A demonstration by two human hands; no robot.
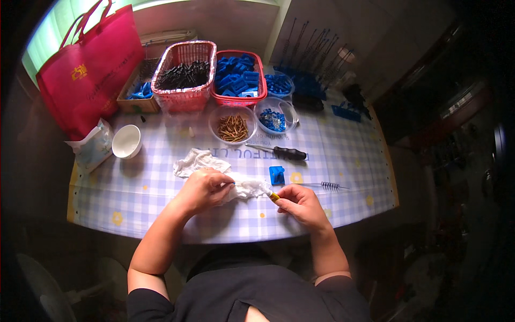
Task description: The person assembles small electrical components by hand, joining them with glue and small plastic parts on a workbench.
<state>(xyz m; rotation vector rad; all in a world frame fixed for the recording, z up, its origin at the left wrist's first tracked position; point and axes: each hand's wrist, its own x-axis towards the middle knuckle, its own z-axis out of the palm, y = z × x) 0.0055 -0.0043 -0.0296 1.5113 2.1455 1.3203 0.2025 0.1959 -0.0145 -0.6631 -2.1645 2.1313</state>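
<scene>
My right hand [304, 206] grips a small yellow tube [274, 197] with a white tip, which points up and left at the edge of a crumpled white cloth [249, 189]. Over that cloth my left hand [205, 189] is closed in a pinch; a tiny bit of blue shows at its fingertips, too small to name. Another part of white cloth [201, 161] lies just beyond the left hand. Past the right hand sit a blue plastic piece [277, 175] and a thin metal rod with a coiled spring [330, 186]. A black-handled screwdriver [290, 153] lies farther back.
Along the back stand a basket of black parts [183, 75], a red tub of blue pieces [236, 75], a bowl of brass-coloured parts [233, 127] and a bowl of small blue parts [272, 120]. At left are a white bowl [127, 141], a tissue pack [94, 147] and a red bag [88, 70].
</scene>
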